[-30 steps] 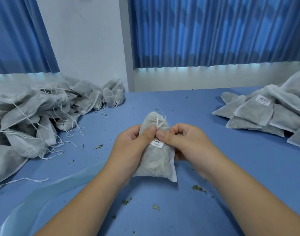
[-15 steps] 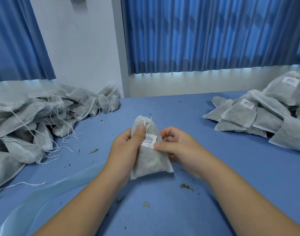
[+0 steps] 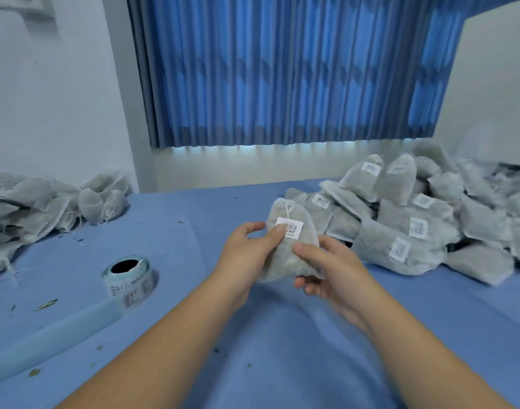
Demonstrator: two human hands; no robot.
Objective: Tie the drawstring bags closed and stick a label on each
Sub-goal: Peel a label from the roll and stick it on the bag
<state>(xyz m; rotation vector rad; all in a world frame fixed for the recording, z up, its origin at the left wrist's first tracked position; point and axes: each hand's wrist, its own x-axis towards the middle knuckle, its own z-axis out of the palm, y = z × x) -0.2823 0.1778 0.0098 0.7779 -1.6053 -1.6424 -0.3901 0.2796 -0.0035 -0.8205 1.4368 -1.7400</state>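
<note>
Just over the desk (image 3: 253, 343), left hand (image 3: 248, 252) and right hand (image 3: 326, 268) clasped a tied drawstring bag (image 3: 284, 259), the left pressing its label (image 3: 290, 228) (labelling nearly finished); next, seemingly, setting it on the labelled pile (image 3: 400, 231).

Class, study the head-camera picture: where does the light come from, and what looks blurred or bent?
Head view: daylight glows through the blue curtain, brightest under its hem, tinting everything blue; the right hand and the pile of labelled bags look smeared, the label on the held bag sharper; wide-angle bending tilts the side walls.
</note>
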